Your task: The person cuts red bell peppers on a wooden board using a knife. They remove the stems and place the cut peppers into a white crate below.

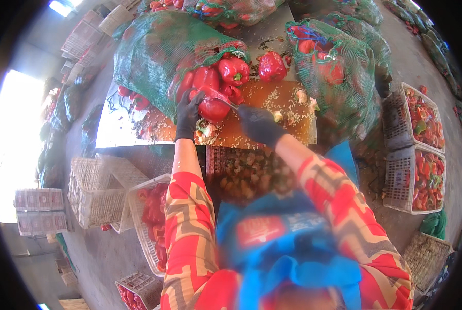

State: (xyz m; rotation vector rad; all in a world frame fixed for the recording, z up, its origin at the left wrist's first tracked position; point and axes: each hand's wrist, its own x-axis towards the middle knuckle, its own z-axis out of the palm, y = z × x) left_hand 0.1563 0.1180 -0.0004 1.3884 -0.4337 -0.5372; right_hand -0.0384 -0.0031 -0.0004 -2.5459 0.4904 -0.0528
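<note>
My left hand (188, 113), in a dark glove, holds a red bell pepper (214, 109) at its left side, above the table's wet brown board (250, 133). My right hand (259, 123), gloved too, is closed around a knife, whose blade (221, 97) lies at the upper side of that pepper. Just beyond, several whole red peppers (234, 71) spill from the mouth of a green mesh sack (157, 54). Another red pepper (272, 66) sits apart to their right. Pale seeds and a cut pepper core (206, 129) lie on the board.
Below the table edge stands a crate (217, 161) of cores and scraps. A white crate of red peppers (136, 209) is at my left, near empty crates (95, 193). Crates of cut peppers (415, 178) stand at the right. Another full mesh sack (339, 77) rests right of the board.
</note>
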